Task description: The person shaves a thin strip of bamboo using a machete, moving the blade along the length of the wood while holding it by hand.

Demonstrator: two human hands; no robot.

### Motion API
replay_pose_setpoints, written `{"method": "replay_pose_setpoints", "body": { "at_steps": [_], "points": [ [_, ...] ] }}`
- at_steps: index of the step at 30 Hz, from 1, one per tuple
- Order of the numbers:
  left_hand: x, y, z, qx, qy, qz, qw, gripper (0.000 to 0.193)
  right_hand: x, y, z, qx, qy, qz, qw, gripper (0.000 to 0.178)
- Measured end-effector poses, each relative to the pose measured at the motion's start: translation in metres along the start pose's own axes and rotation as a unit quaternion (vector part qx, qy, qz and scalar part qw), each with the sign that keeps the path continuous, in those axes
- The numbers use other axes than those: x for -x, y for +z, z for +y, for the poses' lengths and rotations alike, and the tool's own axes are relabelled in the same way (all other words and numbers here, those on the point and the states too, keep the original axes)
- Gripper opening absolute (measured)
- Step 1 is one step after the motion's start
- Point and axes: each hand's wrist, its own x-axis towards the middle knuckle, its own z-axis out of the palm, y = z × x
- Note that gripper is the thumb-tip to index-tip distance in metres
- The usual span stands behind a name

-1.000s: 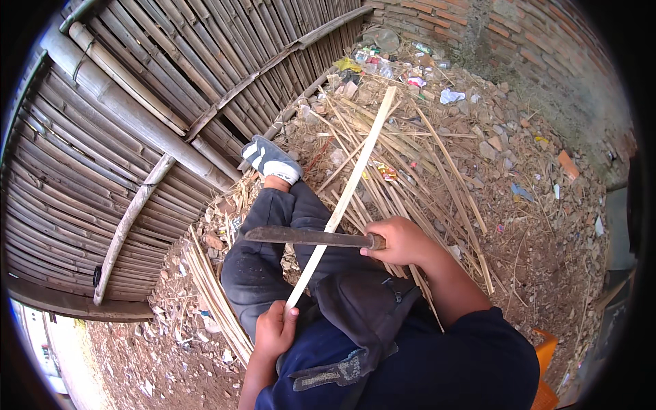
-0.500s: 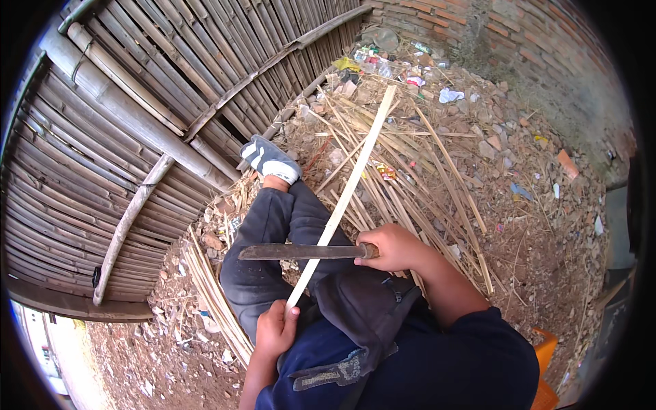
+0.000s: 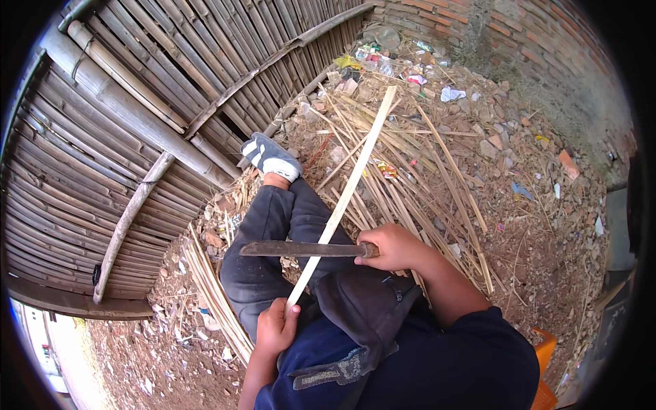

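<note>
My left hand (image 3: 277,326) grips the near end of a long, pale bamboo strip (image 3: 353,181), thumb pressed along it. The strip slants up and away to the right, over my crossed legs. In my right hand (image 3: 393,247), the wooden handle of a machete (image 3: 301,249) is wrapped by closed fingers. Its dark, worn blade points left and lies across the strip, a short way above my left hand. A dark cloth (image 3: 359,304) is spread on my lap below the blade.
Split bamboo strips (image 3: 420,195) lie heaped on the ground ahead, and a second bundle (image 3: 213,294) rests left of my legs. A bamboo wall (image 3: 137,130) stands at the left, a brick wall (image 3: 533,51) at the far right. Litter covers the dirt. An orange chair (image 3: 544,355) shows beside me.
Almost nothing differs. The machete blade's tip has shifted very slightly up and to the right; both hands and the bamboo strip keep their places.
</note>
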Motion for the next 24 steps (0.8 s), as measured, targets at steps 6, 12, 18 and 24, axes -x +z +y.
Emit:
{"method": "replay_pose_setpoints", "body": {
  "at_steps": [6,12,18,24],
  "points": [
    [0.0011,-0.0002,-0.0013,-0.002,-0.006,-0.005,1.0,0.028,0.0029,0.0041,0.0003,-0.001,0.03,-0.014,0.999,0.032],
    [0.0002,-0.0003,-0.0003,-0.006,-0.006,-0.005,1.0,0.028,0.0027,0.0044,0.0016,-0.003,0.034,-0.023,0.999,0.032],
    [0.0006,-0.0001,0.0006,-0.003,-0.011,-0.004,1.0,0.029,0.003,0.004,0.0023,0.001,0.027,-0.026,0.999,0.032],
    [-0.0001,-0.0001,0.0015,-0.013,-0.018,-0.01,1.0,0.032,0.0039,0.0068,0.004,-0.006,0.035,-0.027,0.999,0.033]
  ]
}}
